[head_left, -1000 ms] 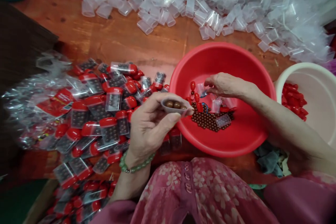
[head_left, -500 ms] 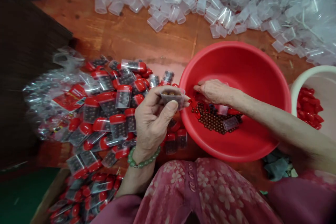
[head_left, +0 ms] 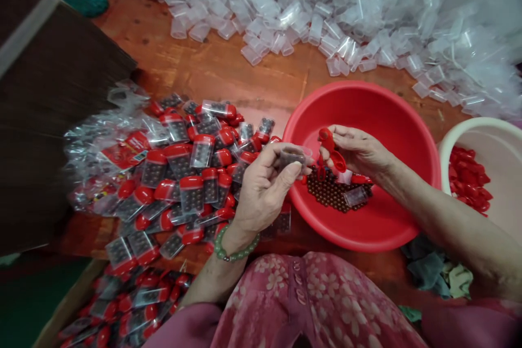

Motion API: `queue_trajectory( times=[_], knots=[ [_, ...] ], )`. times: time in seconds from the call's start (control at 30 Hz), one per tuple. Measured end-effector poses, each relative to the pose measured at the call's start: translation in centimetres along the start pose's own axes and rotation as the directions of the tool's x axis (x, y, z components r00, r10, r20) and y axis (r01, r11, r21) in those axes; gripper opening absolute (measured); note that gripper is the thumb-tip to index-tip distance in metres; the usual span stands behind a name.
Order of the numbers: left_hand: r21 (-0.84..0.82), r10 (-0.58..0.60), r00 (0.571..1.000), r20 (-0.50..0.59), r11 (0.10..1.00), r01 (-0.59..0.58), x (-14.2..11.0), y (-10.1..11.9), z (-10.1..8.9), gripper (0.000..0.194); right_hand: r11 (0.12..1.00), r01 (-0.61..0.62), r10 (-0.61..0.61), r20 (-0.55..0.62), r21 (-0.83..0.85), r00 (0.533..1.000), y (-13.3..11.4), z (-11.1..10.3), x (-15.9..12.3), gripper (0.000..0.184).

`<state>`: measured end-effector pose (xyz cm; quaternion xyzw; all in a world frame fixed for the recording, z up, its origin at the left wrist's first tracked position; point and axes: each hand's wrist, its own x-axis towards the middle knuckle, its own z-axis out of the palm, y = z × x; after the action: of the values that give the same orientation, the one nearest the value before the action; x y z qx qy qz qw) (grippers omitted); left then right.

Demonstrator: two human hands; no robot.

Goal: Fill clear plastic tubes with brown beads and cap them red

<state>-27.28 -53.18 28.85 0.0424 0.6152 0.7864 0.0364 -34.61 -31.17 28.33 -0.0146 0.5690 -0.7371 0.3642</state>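
My left hand [head_left: 265,187], with a green bead bracelet at its wrist, grips a small clear plastic container [head_left: 292,158] by its sides, left of the basin's rim. Dark contents show through its wall. Above the red basin [head_left: 403,212], my right hand [head_left: 359,149] pinches a red plastic cap [head_left: 332,149] with an opened flap. Brown balls [head_left: 330,193] lie in the basin below, along with a loose clear container [head_left: 356,196] and further red caps.
Filled containers with red caps [head_left: 191,196] are heaped on the left beside a clear plastic bag [head_left: 98,147]. Empty clear containers [head_left: 285,16] spread across the back. At right stands a white tub [head_left: 444,141] holding red caps [head_left: 468,179]. A dark box-like object [head_left: 61,109] is at far left.
My right hand has come up from inside the basin with a red cap in its fingers. My left hand has moved right with the container, nearer to it. The view has shifted slightly.
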Motion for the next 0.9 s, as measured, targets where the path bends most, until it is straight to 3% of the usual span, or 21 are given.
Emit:
queue_trajectory(
  times=[0.13, 0.37, 0.5, 0.63, 0.73, 0.9],
  knots=[
    [0.019, 0.005, 0.999, 0.05, 1.0, -0.006, 0.1, 0.1, 0.5, 0.021, 0.996, 0.019, -0.02, 0.01, 0.085, 1.0, 1.2, 1.3, -1.1, 0.051],
    [0.087, -0.028, 0.993, 0.119, 0.996, 0.017, -0.2, 0.1, 0.9, 0.018, 0.998, 0.024, -0.025, 0.017, 0.054, 1.0, 1.2, 2.2, -3.1, 0.065],
    [0.1, -0.086, 0.986, 0.143, 0.992, 0.072, -0.2, 0.1, 1.1, 0.022, 0.999, 0.006, -0.006, 0.013, 0.048, 1.0, 1.1, 2.4, -3.7, 0.049],
    [-0.017, -0.118, 0.971, 0.208, 0.992, 0.124, 0.1, 0.3, 1.0, 0.02, 0.998, 0.026, -0.028, 0.027, 0.057, 0.999, 0.9, 2.6, -4.0, 0.038],
    [-0.083, -0.14, 0.952, 0.271, 0.982, 0.168, 0.2, 0.3, 0.8, 0.02, 0.996, 0.058, -0.059, 0.016, 0.067, 0.998, 0.5, 2.8, -4.2, 0.033],
    [-0.216, -0.13, 0.951, 0.281, 0.957, 0.195, 0.5, 0.2, 0.3, 0.02, 0.996, 0.07, -0.069, -0.019, 0.063, 0.997, 0.3, 3.6, -4.3, 0.032]
  ],
)
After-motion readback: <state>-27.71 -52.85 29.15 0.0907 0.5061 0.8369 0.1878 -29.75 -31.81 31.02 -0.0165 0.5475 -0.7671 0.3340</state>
